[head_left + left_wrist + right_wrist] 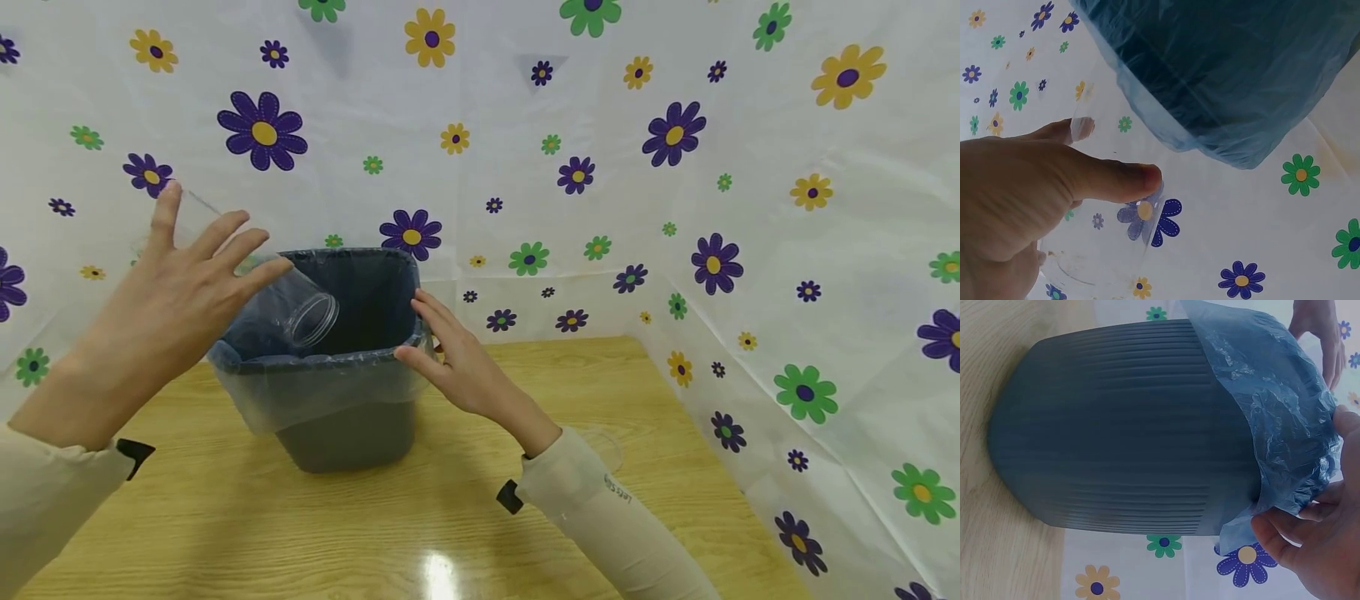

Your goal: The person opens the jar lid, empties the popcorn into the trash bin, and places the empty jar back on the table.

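My left hand [176, 292] holds a clear plastic jar [311, 320] above the left side of a dark trash bin [348, 440]. The jar tilts, its ringed mouth pointing down and right into the bin's opening. Part of the jar [1104, 256] shows through below the thumb in the left wrist view. A thin translucent bag [337, 392] lines the bin and folds over its rim. At the bin's right side my right hand [476, 371] grips the bagged rim, thumb at the near corner and fingers farther back. The depth of the bin's inside is dark.
The bin stands upright on a wood-grain table [480, 517]. Close behind and to the right hangs a white flowered sheet [510, 133]. A faint clear round piece [606, 450] lies on the table beside my right sleeve.
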Demonstrator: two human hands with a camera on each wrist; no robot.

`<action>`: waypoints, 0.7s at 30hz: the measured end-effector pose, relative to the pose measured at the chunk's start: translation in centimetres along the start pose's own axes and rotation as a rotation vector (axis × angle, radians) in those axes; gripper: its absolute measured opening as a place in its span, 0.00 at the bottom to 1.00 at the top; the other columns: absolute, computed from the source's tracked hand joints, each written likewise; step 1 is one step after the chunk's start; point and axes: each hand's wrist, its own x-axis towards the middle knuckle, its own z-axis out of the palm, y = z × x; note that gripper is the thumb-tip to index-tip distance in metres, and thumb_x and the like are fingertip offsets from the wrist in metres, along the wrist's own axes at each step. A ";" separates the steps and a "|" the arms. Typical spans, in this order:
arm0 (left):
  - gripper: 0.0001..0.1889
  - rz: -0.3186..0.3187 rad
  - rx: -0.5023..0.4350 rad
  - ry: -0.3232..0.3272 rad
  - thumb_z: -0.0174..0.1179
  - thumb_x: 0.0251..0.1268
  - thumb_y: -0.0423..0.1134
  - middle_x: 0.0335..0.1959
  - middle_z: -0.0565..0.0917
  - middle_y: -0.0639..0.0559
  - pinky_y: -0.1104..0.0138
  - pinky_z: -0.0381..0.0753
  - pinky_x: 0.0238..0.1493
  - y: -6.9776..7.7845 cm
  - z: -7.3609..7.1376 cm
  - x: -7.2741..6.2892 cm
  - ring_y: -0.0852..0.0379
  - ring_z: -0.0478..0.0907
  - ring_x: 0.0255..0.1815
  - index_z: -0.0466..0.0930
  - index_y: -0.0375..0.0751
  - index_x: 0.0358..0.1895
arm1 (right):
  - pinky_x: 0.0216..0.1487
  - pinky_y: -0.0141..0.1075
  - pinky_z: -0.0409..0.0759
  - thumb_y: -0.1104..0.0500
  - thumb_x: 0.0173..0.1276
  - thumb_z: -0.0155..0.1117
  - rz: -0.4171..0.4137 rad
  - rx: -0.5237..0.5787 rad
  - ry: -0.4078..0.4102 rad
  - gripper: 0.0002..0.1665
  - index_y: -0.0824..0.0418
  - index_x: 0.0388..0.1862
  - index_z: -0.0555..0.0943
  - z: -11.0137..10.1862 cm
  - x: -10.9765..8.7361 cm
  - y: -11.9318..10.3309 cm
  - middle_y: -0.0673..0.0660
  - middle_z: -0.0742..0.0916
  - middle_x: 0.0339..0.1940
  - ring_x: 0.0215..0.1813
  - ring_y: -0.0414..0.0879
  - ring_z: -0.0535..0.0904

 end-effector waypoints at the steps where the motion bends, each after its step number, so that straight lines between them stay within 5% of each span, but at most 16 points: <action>1: 0.52 -0.021 -0.013 -0.001 0.83 0.30 0.22 0.71 0.67 0.29 0.32 0.24 0.74 0.0 0.0 -0.1 0.31 0.54 0.77 0.73 0.43 0.70 | 0.67 0.52 0.77 0.43 0.80 0.58 0.000 -0.002 0.000 0.44 0.59 0.85 0.55 0.0 0.0 0.0 0.49 0.55 0.86 0.82 0.49 0.58; 9: 0.48 -0.227 -0.102 0.043 0.79 0.45 0.27 0.70 0.68 0.28 0.30 0.27 0.74 0.0 0.1 -1.0 0.28 0.60 0.71 0.66 0.43 0.74 | 0.67 0.52 0.77 0.43 0.80 0.59 0.011 -0.020 0.000 0.44 0.59 0.85 0.56 0.0 0.1 0.0 0.48 0.55 0.86 0.82 0.49 0.57; 15: 0.54 -0.337 -0.103 0.024 0.84 0.42 0.40 0.67 0.71 0.27 0.33 0.59 0.71 0.0 0.2 -2.1 0.26 0.66 0.66 0.63 0.38 0.76 | 0.67 0.54 0.76 0.43 0.80 0.58 0.004 -0.008 0.001 0.44 0.58 0.85 0.55 0.0 0.2 0.1 0.49 0.55 0.86 0.82 0.49 0.57; 21: 0.54 -0.524 -0.275 -0.046 0.81 0.50 0.45 0.68 0.70 0.24 0.32 0.68 0.62 -0.1 0.2 -3.1 0.22 0.67 0.64 0.58 0.38 0.79 | 0.68 0.52 0.75 0.43 0.80 0.59 0.001 -0.015 0.003 0.44 0.59 0.84 0.56 -0.1 0.1 0.1 0.50 0.55 0.86 0.82 0.49 0.57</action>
